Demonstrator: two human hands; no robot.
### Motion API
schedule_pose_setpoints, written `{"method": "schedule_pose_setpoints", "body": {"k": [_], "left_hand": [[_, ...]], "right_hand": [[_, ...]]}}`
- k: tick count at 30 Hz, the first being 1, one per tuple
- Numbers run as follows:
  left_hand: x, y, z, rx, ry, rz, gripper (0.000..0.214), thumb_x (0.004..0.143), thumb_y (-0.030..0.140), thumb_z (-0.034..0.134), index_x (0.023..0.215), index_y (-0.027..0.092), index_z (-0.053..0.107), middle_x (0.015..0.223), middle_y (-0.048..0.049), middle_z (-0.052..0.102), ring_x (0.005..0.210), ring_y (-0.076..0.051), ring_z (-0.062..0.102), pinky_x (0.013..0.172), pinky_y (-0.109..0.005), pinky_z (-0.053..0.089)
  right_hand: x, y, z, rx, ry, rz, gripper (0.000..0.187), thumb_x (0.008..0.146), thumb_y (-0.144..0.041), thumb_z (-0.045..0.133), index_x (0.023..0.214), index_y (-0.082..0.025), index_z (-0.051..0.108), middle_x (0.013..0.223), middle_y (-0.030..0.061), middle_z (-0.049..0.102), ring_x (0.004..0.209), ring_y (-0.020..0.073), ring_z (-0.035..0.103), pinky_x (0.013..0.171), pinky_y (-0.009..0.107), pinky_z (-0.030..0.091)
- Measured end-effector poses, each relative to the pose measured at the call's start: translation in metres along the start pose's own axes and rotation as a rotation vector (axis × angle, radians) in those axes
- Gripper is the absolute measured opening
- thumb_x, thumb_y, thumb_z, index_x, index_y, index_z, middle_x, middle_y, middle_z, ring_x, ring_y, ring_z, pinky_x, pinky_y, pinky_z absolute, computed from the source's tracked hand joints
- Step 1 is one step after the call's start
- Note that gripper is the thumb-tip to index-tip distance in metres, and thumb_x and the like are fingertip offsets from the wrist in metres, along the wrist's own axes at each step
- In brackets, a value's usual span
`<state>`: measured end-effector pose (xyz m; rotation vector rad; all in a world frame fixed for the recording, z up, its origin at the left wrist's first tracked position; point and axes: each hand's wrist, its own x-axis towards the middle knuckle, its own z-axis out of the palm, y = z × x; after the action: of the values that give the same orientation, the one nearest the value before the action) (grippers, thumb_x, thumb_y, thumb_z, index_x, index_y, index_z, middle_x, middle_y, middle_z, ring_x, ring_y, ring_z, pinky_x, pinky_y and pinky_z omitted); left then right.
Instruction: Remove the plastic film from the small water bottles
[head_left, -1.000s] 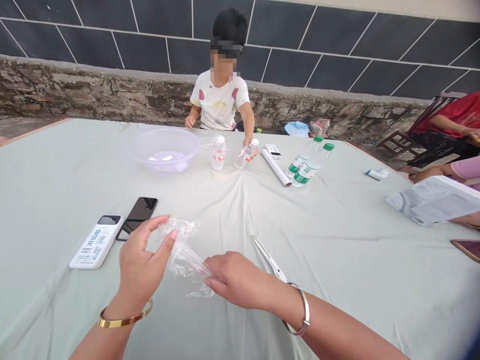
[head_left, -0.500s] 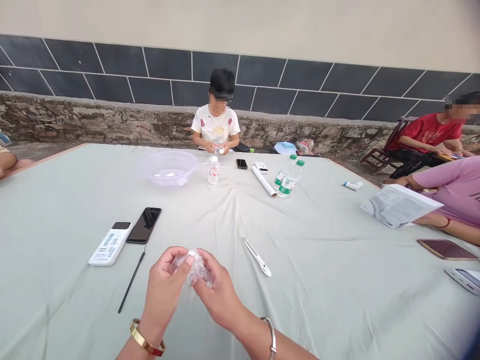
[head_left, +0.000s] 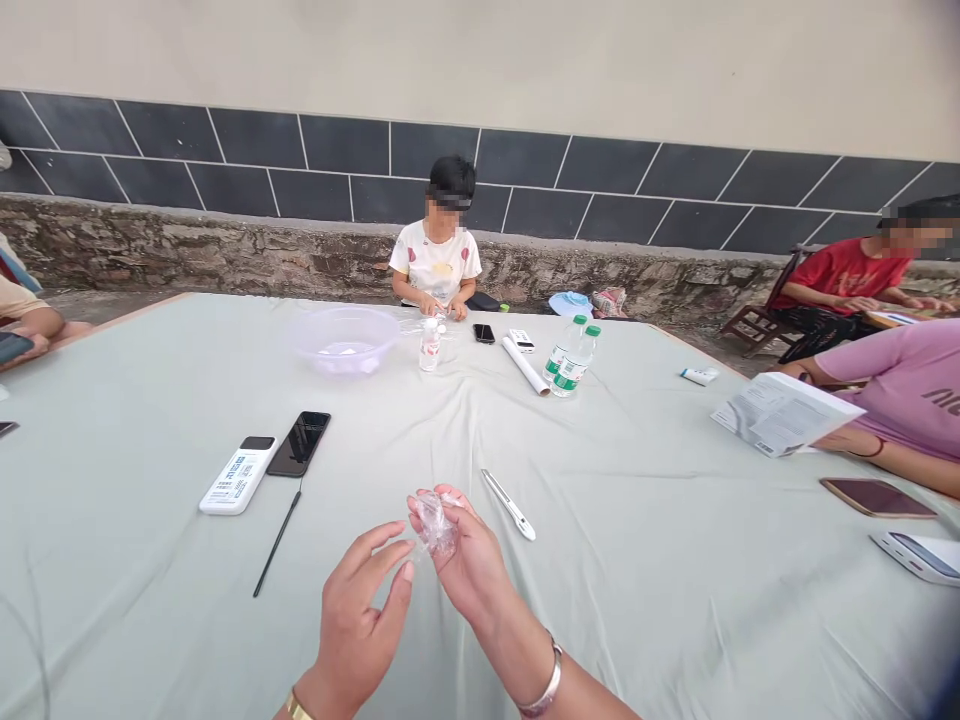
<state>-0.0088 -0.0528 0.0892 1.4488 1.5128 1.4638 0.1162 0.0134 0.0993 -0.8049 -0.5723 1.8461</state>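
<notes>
tablecloth (head_left: 135, 600), plastic wrap (head_left: 436, 525) upright in right hand (head_left: 465, 560)

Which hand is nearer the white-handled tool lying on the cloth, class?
Right hand, just below-left of the white-handled tool; the left hand sits farther left and lower.

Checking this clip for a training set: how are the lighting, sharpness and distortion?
Head view: light is soft and even, without hard shadows; the black phone shows mild sheen; the tiled wall bows from wide-angle distortion; the left hand and right hand look fairly sharp around the clear plastic film; a dark blur sits in the lower right corner.
</notes>
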Motion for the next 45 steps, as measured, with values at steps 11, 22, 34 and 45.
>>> {"method": "schedule_pose_setpoints", "body": {"k": [11, 22, 34, 45], "left_hand": [[0.01, 0.011, 0.012, -1.08, -0.156, -0.782, 0.028, 0.087, 0.042, 0.05, 0.099, 0.027, 0.07, 0.123, -0.0059, 0.062, 0.122, -0.026, 0.052, 0.094, -0.039, 0.051], [0.016, -0.008, 0.007, -0.997, 0.026, -0.808, 0.03, 0.079, 0.019, 0.055, 0.107, 0.027, 0.061, 0.092, -0.0022, 0.069, 0.093, -0.019, 0.066, 0.09, -0.033, 0.051], [0.018, 0.0, 0.014, -0.998, 0.019, -0.894, 0.029, 0.08, 0.047, 0.059, 0.074, 0.019, 0.061, 0.089, -0.0067, 0.066, 0.088, -0.022, 0.064, 0.073, -0.031, 0.051], [0.026, -0.028, 0.016, -0.912, 0.23, -0.834, 0.034, 0.069, 0.048, 0.073, 0.071, 0.017, 0.058, 0.061, 0.0039, 0.05, 0.049, -0.007, 0.045, 0.045, -0.021, 0.04]], "right_hand": [[-0.017, 0.007, 0.001, -1.485, -0.332, -0.429, 0.038, 0.093, -0.04, 0.04, 0.129, -0.036, 0.049, 0.149, 0.0035, 0.035, 0.141, 0.0272, 0.019, 0.112, 0.061, 0.002], [-0.017, 0.007, -0.012, -1.426, -0.365, -0.361, 0.045, 0.086, -0.035, 0.053, 0.131, -0.034, 0.049, 0.149, 0.0039, 0.033, 0.137, 0.0273, 0.03, 0.111, 0.051, 0.027], [-0.013, 0.021, -0.01, -1.523, -0.347, -0.444, 0.047, 0.08, -0.017, 0.055, 0.123, -0.034, 0.058, 0.14, 0.0065, 0.044, 0.128, 0.0282, 0.042, 0.098, 0.045, 0.045], [-0.012, 0.021, -0.011, -1.617, -0.378, -0.488, 0.033, 0.089, -0.029, 0.05, 0.121, -0.031, 0.06, 0.144, 0.0075, 0.04, 0.134, 0.026, 0.036, 0.102, 0.043, 0.043]]}}
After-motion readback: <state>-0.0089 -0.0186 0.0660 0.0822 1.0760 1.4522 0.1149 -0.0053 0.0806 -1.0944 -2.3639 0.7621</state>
